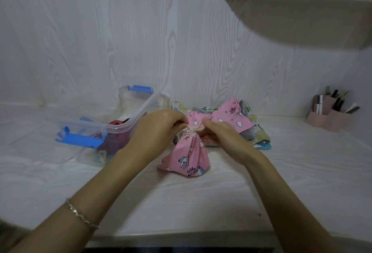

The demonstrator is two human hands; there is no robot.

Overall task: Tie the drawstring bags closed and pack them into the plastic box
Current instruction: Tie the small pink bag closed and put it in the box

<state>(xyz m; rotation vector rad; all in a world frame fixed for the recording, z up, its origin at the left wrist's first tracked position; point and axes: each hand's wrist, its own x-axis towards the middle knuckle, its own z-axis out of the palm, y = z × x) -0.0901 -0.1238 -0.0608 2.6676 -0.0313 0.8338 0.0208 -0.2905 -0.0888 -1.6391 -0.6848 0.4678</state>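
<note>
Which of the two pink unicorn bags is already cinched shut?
The front pink bag, neck gathered by the cord that the left hand and right hand pinch; the other pink bag lies ungathered behind.

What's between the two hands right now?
In the head view, the cinched neck of the pink unicorn bag, wrapped by its cream drawstring, lies between the left hand and the right hand; both pinch that drawstring.

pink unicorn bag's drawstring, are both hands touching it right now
Touching. The head view shows the left hand and the right hand each pinching the cream drawstring at the gathered neck of the pink bag, with no visible gap.
</note>
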